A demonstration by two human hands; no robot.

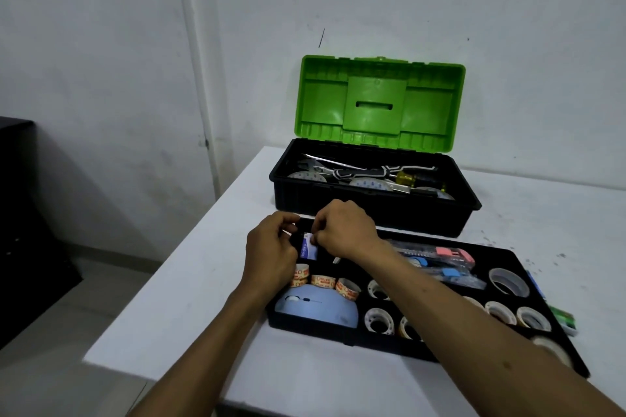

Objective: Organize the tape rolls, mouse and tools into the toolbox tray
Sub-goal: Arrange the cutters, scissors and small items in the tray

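A person's two hands meet over the far left corner of the black tray (306,327), which sits on a white table (189,298). The right hand (343,230) has its fingers curled tight and pinches the top of a small blue and white packet (309,250). The left hand (271,249) is curled too and holds the packet's left side. The packet is just above the tray's back left part.

Near the front left of the tray lies a light blue mouse (316,309). Just behind it stand three small tape rolls with red print (319,281), side by side. To the right, white tape rolls (379,321) sit in round holes. A bigger clear roll (508,281) sits near the right end. Along the back of the tray lie cutters in clear packs (440,262), with pink and blue parts.

Behind the tray stands a black toolbox (372,208) with its green lid (377,100) up. Inside it are a screwdriver with a yellow handle (410,177), a wrench (313,164) and more tape. A small green thing (563,316) lies on the table just beside the tray's right edge
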